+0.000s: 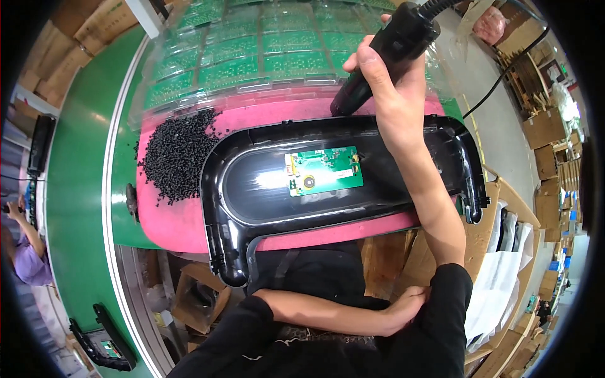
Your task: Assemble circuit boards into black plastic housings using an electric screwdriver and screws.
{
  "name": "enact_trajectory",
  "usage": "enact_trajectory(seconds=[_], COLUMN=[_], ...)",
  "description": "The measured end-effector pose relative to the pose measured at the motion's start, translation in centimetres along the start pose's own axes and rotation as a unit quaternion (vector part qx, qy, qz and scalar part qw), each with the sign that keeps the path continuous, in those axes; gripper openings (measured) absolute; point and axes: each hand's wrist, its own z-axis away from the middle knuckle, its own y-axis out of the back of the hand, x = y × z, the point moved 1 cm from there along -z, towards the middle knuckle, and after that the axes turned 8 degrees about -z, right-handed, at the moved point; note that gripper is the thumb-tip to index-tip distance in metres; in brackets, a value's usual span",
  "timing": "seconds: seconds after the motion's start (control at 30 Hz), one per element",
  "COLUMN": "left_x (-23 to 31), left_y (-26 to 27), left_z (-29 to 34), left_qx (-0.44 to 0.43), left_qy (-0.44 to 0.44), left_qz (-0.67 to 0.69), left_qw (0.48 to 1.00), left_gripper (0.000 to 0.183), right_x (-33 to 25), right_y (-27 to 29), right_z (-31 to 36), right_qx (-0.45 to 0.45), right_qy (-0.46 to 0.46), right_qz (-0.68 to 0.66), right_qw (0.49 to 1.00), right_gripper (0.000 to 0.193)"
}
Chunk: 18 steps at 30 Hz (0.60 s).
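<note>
My right hand is closed around a black electric screwdriver, its cord running off the top edge. The tool slants down to the left, its lower end near the far rim of a black plastic housing. A green circuit board lies inside this curved, shiny shell, which rests on a pink mat. My right forearm passes over the shell's right part and hides some of it. Across my lap, my left hand rests by my right elbow, away from the shell, fingers curled and partly hidden.
Small black screws are heaped on the mat's left. Behind stand clear trays of green circuit boards. A green bench on the left carries another black housing; beyond it is a person in a purple sleeve. Right, an open carton holds wrapped parts.
</note>
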Motion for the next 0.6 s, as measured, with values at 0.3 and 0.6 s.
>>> enact_trajectory(seconds=[0.3,0.6], left_x=[5.3,0.9], left_y=[3.6,4.1], left_z=[1.8,-0.9], left_qx=[-0.274,-0.023], left_qy=[-0.095,-0.002], left_qz=[-0.574,-0.154], left_qw=[0.765,0.988], left_gripper=[0.021,0.022], right_x=[0.3,-0.1], right_y=[0.1,1.1], right_z=[0.6,0.7], right_qx=[0.002,-0.007], right_qy=[0.001,0.012], right_qz=[-0.055,-0.029], right_qw=[0.998,0.999], right_gripper=[0.040,0.050])
